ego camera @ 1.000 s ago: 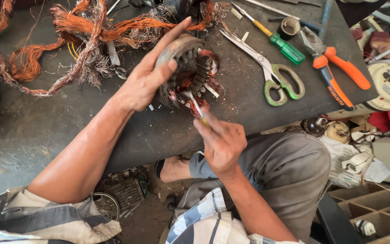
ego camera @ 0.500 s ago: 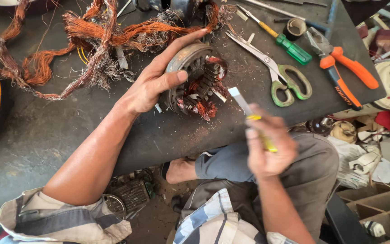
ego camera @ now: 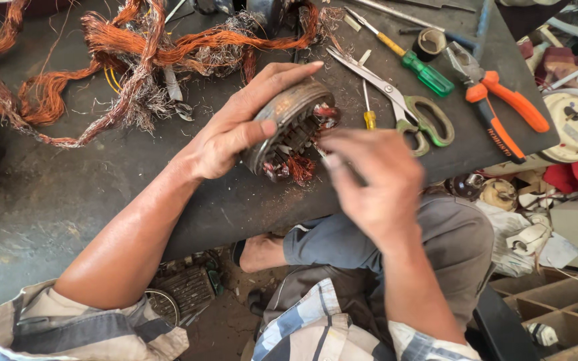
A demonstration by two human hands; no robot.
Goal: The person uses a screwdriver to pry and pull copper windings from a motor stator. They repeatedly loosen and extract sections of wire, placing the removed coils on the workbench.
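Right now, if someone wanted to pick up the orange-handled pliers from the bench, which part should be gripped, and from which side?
Grip the orange-handled pliers around both orange handles, probably coming from the right bench edge. The handles point down-right toward that edge and lie free, while the metal jaws point up-left toward the green screwdriver and scissors, so that end is crowded.

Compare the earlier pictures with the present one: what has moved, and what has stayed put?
The right hand, which had drawn back toward the lap with a thin tool, has come forward again to the round metal motor stator. The left hand still grips the stator; green-handled scissors and orange-handled pliers lie unmoved.
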